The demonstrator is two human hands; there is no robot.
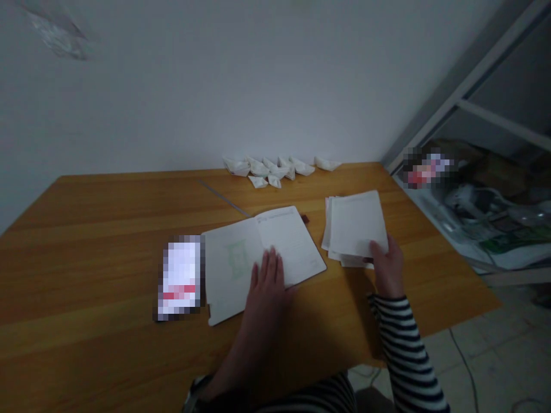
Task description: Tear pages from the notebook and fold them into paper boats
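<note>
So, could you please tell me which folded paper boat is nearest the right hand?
The rightmost folded paper boat, by the wall; the other boats sit farther left and farther from the right hand.

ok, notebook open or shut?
Open: the notebook lies spread on the table, two facing pages showing, with the left hand over its lower middle.

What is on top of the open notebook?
The left hand rests on the notebook near its middle; a green mark shows on the left page. What the hand covers is hidden.
</note>
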